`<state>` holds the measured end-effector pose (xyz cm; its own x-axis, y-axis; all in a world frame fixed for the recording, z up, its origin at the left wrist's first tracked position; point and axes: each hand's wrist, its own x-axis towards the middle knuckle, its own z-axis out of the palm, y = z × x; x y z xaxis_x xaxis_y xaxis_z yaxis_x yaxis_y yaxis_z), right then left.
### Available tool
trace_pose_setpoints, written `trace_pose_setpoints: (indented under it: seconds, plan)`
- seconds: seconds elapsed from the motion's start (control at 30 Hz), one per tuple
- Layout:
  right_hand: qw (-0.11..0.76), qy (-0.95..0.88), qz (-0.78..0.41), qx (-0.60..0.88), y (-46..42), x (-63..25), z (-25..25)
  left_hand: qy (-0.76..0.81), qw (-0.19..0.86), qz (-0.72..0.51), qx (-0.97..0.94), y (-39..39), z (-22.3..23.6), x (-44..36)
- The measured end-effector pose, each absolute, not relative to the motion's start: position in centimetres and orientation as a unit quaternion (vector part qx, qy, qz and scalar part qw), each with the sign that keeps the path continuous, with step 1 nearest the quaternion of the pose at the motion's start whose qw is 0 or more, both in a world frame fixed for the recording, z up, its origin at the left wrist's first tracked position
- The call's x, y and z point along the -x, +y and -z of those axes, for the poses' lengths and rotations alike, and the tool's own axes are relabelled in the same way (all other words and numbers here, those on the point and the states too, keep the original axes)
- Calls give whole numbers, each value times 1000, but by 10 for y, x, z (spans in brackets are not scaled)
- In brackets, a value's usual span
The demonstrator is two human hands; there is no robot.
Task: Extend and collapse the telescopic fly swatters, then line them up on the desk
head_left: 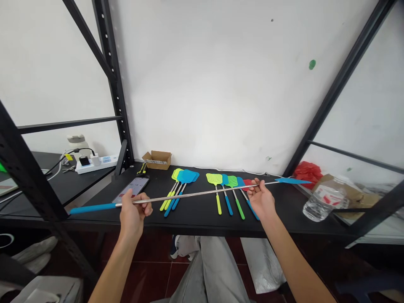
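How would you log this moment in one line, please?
held: long blue swatter; left hand: on shaft by handle; right hand: on shaft by head; table: more swatters, two groups

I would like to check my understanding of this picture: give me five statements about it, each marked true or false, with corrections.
1. The left hand holds the long flyswatter near its blue handle. True.
2. The right hand is holding nothing. False: it holds the same flyswatter, near the head end.
3. An open cardboard box stands near the wall. True.
4. The phone lies right of the right hand. False: it lies by the left hand.
5. A green flyswatter lies on the table. True.
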<state>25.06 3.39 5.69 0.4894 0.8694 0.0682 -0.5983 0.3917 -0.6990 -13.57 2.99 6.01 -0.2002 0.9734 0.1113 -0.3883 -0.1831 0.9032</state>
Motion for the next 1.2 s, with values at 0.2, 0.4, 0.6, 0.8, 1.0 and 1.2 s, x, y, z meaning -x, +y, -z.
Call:
trace_pose_setpoints:
  seconds: [0.2, 0.4, 0.6, 0.8, 1.0, 1.2]
  plan:
    - [823, -206, -409, 337, 33, -254, -52, 369, 473, -711, -367, 32, -56, 133]
    - [818, -243, -388, 348, 31, -207, -47, 374, 464, -675, -434, 27, -44, 94]
    - [791, -282, -438, 322, 20, -141, -36, 374, 504, -563, -538, 14, -27, 50]
    - [805, -268, -436, 301, 21, -165, -53, 361, 562, -573, -474, 16, -43, 66]
    - [823, -262, -407, 297, 22, -175, -60, 327, 563, -647, -397, 15, -45, 67]
    - [836, -285, -377, 279, 7, -150, -61, 285, 586, -658, -377, 12, -38, 54]
